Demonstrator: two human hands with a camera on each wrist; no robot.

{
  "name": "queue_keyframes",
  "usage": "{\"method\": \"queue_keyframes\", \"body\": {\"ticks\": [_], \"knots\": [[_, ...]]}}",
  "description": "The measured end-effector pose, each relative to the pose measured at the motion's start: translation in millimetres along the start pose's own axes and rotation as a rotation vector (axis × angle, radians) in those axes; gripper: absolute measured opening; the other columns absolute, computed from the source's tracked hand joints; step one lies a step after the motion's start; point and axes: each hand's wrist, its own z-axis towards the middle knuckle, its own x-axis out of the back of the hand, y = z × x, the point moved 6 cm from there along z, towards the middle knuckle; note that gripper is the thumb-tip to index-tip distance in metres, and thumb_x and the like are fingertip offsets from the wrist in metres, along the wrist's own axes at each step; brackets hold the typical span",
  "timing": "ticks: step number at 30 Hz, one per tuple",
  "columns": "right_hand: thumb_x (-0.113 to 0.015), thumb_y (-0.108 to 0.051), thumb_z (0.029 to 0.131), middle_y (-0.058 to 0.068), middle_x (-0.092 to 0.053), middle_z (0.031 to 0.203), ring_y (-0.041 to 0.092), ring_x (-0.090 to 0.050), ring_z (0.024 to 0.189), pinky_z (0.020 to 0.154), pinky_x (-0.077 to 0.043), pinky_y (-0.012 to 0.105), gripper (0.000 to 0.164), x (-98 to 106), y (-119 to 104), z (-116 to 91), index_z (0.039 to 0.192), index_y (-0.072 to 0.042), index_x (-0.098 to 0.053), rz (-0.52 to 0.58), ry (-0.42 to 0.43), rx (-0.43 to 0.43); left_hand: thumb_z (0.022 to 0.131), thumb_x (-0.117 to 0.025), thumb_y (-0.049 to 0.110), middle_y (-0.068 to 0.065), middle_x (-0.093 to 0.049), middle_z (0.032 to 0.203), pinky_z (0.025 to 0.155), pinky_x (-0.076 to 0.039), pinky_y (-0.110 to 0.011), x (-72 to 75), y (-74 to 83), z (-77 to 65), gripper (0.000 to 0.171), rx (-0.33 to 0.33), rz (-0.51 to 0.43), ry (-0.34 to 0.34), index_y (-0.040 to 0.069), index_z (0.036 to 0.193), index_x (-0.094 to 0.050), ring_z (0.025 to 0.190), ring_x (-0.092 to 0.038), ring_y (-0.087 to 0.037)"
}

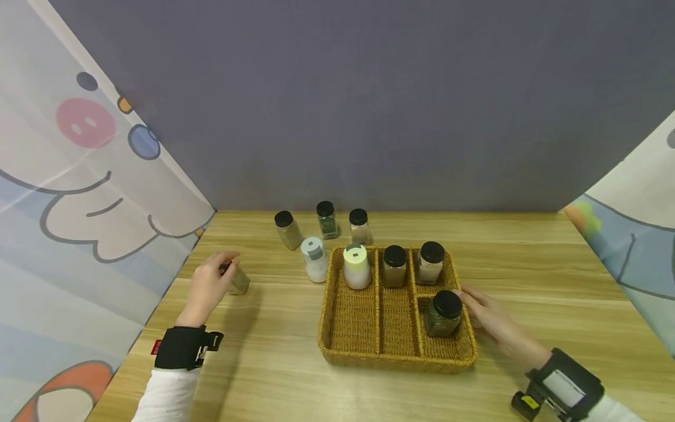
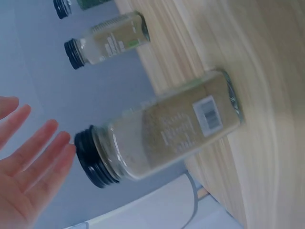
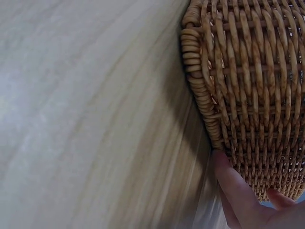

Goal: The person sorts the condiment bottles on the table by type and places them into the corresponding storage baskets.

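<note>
My left hand is beside a glass spice jar with a black lid, at the left of the table. In the left wrist view the fingers are extended, their tips right at the lid of the upright jar, which holds tan powder. At the right side of the wicker basket, my right hand rests against the woven wall, one fingertip low near the table in the right wrist view. Just inside that side stands a jar of dark green herbs.
The basket's compartments also hold a yellow-topped shaker, a brown spice jar and a pale spice jar. Behind and left of it stand a white shaker and several black-lidded jars. A grey partition closes the table's back.
</note>
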Motion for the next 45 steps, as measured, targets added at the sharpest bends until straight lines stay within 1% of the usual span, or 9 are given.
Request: {"method": "queue_keyframes", "body": {"ticks": [5, 10, 13, 17, 21, 25, 28, 35, 45], "knots": [[-0.036, -0.043, 0.093, 0.032, -0.01, 0.139, 0.047, -0.031, 0.118, 0.084, -0.045, 0.049, 0.072, 0.3, -0.1, 0.0, 0.139, 0.004, -0.01, 0.007, 0.005, 0.003, 0.085, -0.056, 0.004, -0.018, -0.059, 0.091, 0.059, -0.044, -0.041, 5.2, -3.0, 0.1, 0.019, -0.005, 0.028, 0.052, -0.002, 0.103, -0.061, 0.075, -0.055, -0.031], [-0.036, -0.044, 0.093, 0.032, -0.011, 0.139, 0.047, -0.031, 0.119, 0.083, -0.046, 0.049, 0.071, 0.2, -1.0, -0.8, 0.139, 0.004, -0.011, 0.002, 0.006, 0.007, 0.086, -0.055, 0.004, -0.022, -0.057, 0.094, 0.073, -0.042, -0.049, 8.5, -9.0, 0.7, 0.019, 0.011, 0.046, 0.07, -0.003, 0.102, -0.06, 0.088, -0.05, -0.038], [-0.036, -0.044, 0.093, 0.033, -0.011, 0.139, 0.047, -0.031, 0.118, 0.083, -0.046, 0.049, 0.072, -0.2, -1.3, -1.2, 0.139, 0.005, -0.01, -0.006, 0.003, 0.01, 0.086, -0.055, 0.005, -0.024, -0.055, 0.098, 0.076, -0.041, -0.051, 9.2, -13.4, 0.3, 0.019, 0.018, 0.058, 0.063, -0.004, 0.103, -0.06, 0.09, -0.048, -0.04], [-0.037, -0.044, 0.092, 0.032, -0.01, 0.139, 0.047, -0.031, 0.119, 0.083, -0.045, 0.05, 0.072, -0.7, -1.1, -1.3, 0.139, 0.004, -0.01, 0.009, 0.004, 0.006, 0.086, -0.054, 0.006, -0.025, -0.05, 0.104, 0.07, -0.041, -0.048, 7.2, -21.2, -1.4, 0.023, 0.062, 0.055, 0.008, -0.004, 0.107, -0.057, 0.087, -0.047, -0.039], [-0.038, -0.044, 0.092, 0.031, -0.012, 0.139, 0.046, -0.032, 0.118, 0.083, -0.045, 0.048, 0.072, -1.0, -0.8, -1.7, 0.14, 0.003, -0.012, 0.017, 0.01, 0.004, 0.088, -0.053, 0.01, -0.029, -0.044, 0.11, 0.062, -0.04, -0.042, 2.4, -31.8, -3.9, 0.031, 0.156, 0.054, -0.096, -0.004, 0.116, -0.05, 0.075, -0.049, -0.035], [-0.039, -0.045, 0.092, 0.031, -0.014, 0.139, 0.045, -0.034, 0.117, 0.081, -0.047, 0.047, 0.072, -0.9, -1.0, -2.2, 0.14, 0.002, -0.013, 0.015, 0.017, 0.001, 0.089, -0.052, 0.014, -0.033, -0.04, 0.113, 0.066, -0.043, -0.049, -1.9, -38.2, -5.6, 0.039, 0.212, 0.047, -0.166, -0.006, 0.121, -0.044, 0.08, -0.05, -0.042], [-0.039, -0.044, 0.092, 0.031, -0.013, 0.139, 0.046, -0.033, 0.118, 0.081, -0.047, 0.048, 0.072, -0.9, -1.0, -1.9, 0.14, 0.002, -0.012, 0.021, 0.014, 0.002, 0.088, -0.053, 0.014, -0.034, -0.039, 0.113, 0.074, -0.043, -0.055, -5.2, -41.5, -6.1, 0.042, 0.225, 0.034, -0.184, -0.007, 0.124, -0.041, 0.093, -0.047, -0.048], [-0.038, -0.043, 0.093, 0.032, -0.011, 0.139, 0.046, -0.032, 0.118, 0.083, -0.045, 0.049, 0.071, -0.9, 0.8, -0.7, 0.14, 0.003, -0.011, 0.018, 0.02, -0.006, 0.089, -0.052, 0.019, -0.037, -0.033, 0.118, 0.079, -0.038, -0.06, -16.8, -50.6, -7.6, 0.053, 0.282, 0.01, -0.243, -0.002, 0.133, -0.029, 0.102, -0.039, -0.053], [-0.038, -0.043, 0.093, 0.031, -0.011, 0.139, 0.046, -0.031, 0.119, 0.085, -0.044, 0.05, 0.071, -1.2, 1.1, -0.1, 0.14, 0.002, -0.011, 0.022, 0.019, 0.005, 0.091, -0.047, 0.034, -0.036, -0.025, 0.132, 0.088, -0.033, -0.061, -25.2, -60.9, -8.8, 0.065, 0.326, -0.073, -0.263, 0.0, 0.138, -0.018, 0.114, -0.031, -0.052]]}}
